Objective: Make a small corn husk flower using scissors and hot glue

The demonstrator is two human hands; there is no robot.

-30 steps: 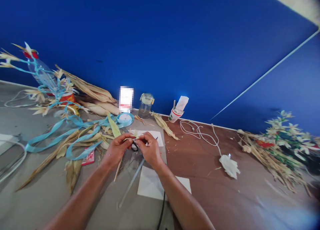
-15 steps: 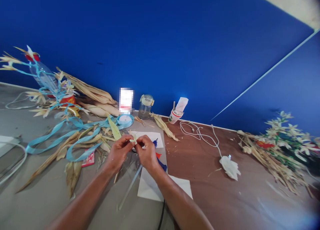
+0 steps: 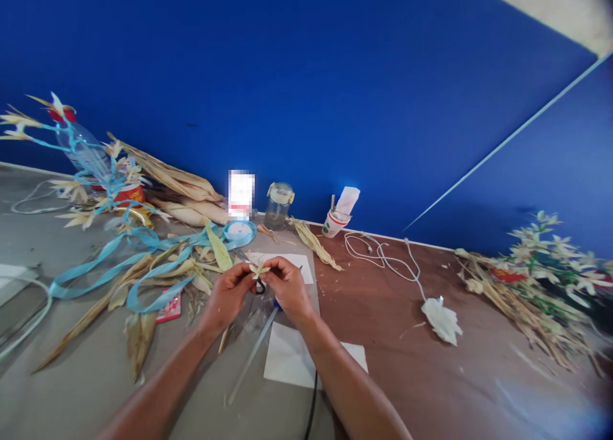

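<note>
Between my fingertips is a small pale flower with pointed petals, apparently of corn husk. My left hand pinches its left side, and my right hand pinches its right side; both are closed. Below the hands lie a translucent glue stick and white paper. The blue tool at the stick's upper end is mostly hidden by my right hand. To the left, light blue ribbon winds among dry corn husks, with its roll just beyond the hands.
A lidded jar and a paper cup stand along the blue partition. A white cable and a white crumpled piece lie right. Ribbon-wrapped stems stand left, white flowers far right.
The pale flower has turned so its petals spread visibly toward me. My right hand has shifted slightly right, and it now covers more of the blue tool.
</note>
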